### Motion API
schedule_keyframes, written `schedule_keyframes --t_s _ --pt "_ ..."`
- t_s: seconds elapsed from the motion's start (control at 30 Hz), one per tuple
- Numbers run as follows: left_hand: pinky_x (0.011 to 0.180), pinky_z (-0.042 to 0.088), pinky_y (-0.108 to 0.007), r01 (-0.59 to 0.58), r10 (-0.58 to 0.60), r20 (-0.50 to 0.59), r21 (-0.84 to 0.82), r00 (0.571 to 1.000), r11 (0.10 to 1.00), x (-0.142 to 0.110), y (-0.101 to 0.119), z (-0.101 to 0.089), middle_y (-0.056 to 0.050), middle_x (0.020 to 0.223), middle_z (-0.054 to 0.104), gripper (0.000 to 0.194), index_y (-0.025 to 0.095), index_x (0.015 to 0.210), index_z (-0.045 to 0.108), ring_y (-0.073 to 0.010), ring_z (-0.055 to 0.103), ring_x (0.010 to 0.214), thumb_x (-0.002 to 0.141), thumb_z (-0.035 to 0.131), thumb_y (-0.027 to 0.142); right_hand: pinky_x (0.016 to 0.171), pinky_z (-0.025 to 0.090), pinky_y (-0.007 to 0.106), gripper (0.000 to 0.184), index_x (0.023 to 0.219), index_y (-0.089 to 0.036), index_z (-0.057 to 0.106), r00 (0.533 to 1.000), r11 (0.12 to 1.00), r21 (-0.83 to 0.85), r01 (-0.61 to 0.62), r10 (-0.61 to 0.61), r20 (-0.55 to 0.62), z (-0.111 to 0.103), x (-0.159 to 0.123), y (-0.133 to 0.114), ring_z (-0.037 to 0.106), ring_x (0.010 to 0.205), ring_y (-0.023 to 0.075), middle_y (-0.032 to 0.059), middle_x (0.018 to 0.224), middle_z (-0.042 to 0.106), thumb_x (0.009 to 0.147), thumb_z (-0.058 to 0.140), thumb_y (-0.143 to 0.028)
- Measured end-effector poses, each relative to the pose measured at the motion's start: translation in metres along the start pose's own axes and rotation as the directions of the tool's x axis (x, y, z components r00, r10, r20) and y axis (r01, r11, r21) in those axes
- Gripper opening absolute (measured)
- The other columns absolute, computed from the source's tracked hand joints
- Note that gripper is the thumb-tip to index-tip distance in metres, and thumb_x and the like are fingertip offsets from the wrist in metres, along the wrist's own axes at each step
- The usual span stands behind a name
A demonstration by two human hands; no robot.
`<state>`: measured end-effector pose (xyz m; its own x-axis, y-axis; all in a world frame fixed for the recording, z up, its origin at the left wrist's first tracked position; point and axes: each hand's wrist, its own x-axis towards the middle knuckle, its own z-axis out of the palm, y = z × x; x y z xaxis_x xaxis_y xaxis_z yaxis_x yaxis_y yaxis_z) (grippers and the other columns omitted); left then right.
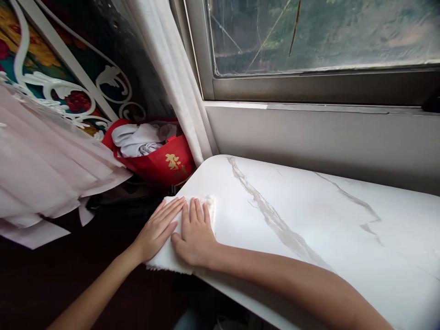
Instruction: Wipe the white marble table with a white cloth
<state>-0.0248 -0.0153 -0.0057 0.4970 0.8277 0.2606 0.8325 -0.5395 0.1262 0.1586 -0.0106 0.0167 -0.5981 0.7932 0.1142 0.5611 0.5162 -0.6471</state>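
Observation:
A white fluffy cloth [168,260] lies at the left end of the white marble-patterned table [233,220], with part of it hanging past the near edge. My left hand [156,231] rests flat on the cloth's left side, fingers stretched toward the upper right. Beside it, my right hand [195,236] presses flat on the cloth, fingers pointing away from me and its thumb close to the left hand. Neither hand is wrapped around anything. The cloth under the palms is hidden.
A red bag [154,167] with gold characters holds pale crumpled fabric [140,140] left of the table. A white curtain [175,68] hangs behind it. Pink fabric [44,160] drapes by a white scrolled metal frame [68,55]. A wall and window [309,41] border the table's far side.

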Motion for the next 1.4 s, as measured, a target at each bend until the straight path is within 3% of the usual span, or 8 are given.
schedule_keyframes --t_s 0.13,0.3,0.5,0.63,0.77,0.93,1.27,1.4 --pt "0.111 0.017 -0.045 0.036 -0.036 0.035 0.023 0.999 0.999 0.04 -0.023 0.01 -0.009 0.146 0.033 0.049 0.017 0.144 0.025 -0.0206 0.028 0.135 0.097 0.021 0.029 0.114 0.007 0.041 0.06 0.141 0.004 0.025 0.995 0.996 -0.067 -0.056 0.05 -0.089 -0.007 0.038 0.024 0.012 0.139 0.0251 0.0202 0.149 0.022 0.092 0.029 -0.03" --pt "0.112 0.015 -0.041 0.056 -0.058 0.039 0.042 0.998 0.998 0.135 -0.05 0.036 -0.01 0.145 0.036 0.05 0.013 0.139 0.035 -0.0183 0.028 0.135 0.093 0.021 0.025 0.112 0.008 0.038 0.057 0.141 0.002 0.028 0.967 0.96 -0.235 -0.15 0.093 -0.239 -0.035 0.093 0.082 0.018 0.138 0.0238 0.0175 0.148 0.028 0.092 0.027 -0.027" --pt "0.112 0.014 -0.04 0.016 -0.018 0.099 0.019 0.995 1.0 0.25 -0.048 0.062 -0.008 0.145 0.036 0.049 0.013 0.138 0.037 -0.0175 0.027 0.135 0.09 0.028 0.021 0.111 0.01 0.036 0.056 0.14 0.0 0.031 0.912 0.883 -0.329 -0.336 0.219 -0.346 -0.081 0.126 0.151 0.021 0.137 0.0218 0.0154 0.148 0.029 0.091 0.027 -0.026" --pt "0.112 0.013 -0.04 -0.027 0.024 0.12 0.018 0.992 0.999 0.28 -0.043 0.07 -0.006 0.145 0.036 0.048 0.016 0.137 0.038 -0.017 0.027 0.135 0.09 0.03 0.021 0.111 0.011 0.037 0.055 0.138 0.001 0.034 0.87 0.854 -0.33 -0.402 0.243 -0.43 -0.091 0.127 0.167 0.023 0.136 0.0229 0.0173 0.146 0.032 0.091 0.027 -0.025" --pt "0.112 0.013 -0.039 -0.037 0.034 0.094 0.032 0.995 0.999 0.269 -0.039 0.069 -0.008 0.145 0.035 0.048 0.012 0.138 0.036 -0.0171 0.026 0.136 0.09 0.029 0.019 0.11 0.011 0.039 0.055 0.138 0.001 0.034 0.875 0.852 -0.355 -0.386 0.216 -0.433 -0.087 0.119 0.161 0.023 0.137 0.024 0.0181 0.146 0.032 0.09 0.028 -0.026" --pt "0.112 0.013 -0.042 -0.021 0.018 0.05 0.056 0.999 0.998 0.223 -0.015 0.064 -0.011 0.145 0.035 0.048 0.01 0.138 0.036 -0.0183 0.026 0.136 0.091 0.027 0.02 0.111 0.011 0.039 0.056 0.14 0.001 0.031 0.918 0.874 -0.379 -0.305 0.164 -0.36 -0.078 0.086 0.142 0.02 0.138 0.024 0.0174 0.147 0.03 0.091 0.027 -0.027" --pt "0.113 0.017 -0.049 -0.001 0.001 -0.01 0.022 1.0 1.0 0.064 0.099 0.029 -0.01 0.148 0.03 0.054 0.015 0.146 0.02 -0.0222 0.022 0.137 0.092 0.026 0.02 0.115 0.009 0.046 0.059 0.144 -0.001 0.021 0.991 0.949 -0.314 -0.019 -0.023 -0.129 -0.045 -0.065 0.067 0.005 0.14 0.0258 0.0154 0.151 0.014 0.095 0.026 -0.034" --pt "0.112 0.019 -0.051 -0.031 0.031 0.007 -0.002 1.0 1.0 0.033 0.134 0.022 -0.009 0.149 0.025 0.062 0.018 0.148 0.009 -0.0252 0.022 0.137 0.09 0.031 0.019 0.115 0.01 0.048 0.063 0.146 -0.008 0.013 0.996 0.967 -0.252 0.039 -0.056 -0.063 -0.046 -0.114 0.055 0.002 0.14 0.0254 0.0098 0.152 0.009 0.094 0.03 -0.039"
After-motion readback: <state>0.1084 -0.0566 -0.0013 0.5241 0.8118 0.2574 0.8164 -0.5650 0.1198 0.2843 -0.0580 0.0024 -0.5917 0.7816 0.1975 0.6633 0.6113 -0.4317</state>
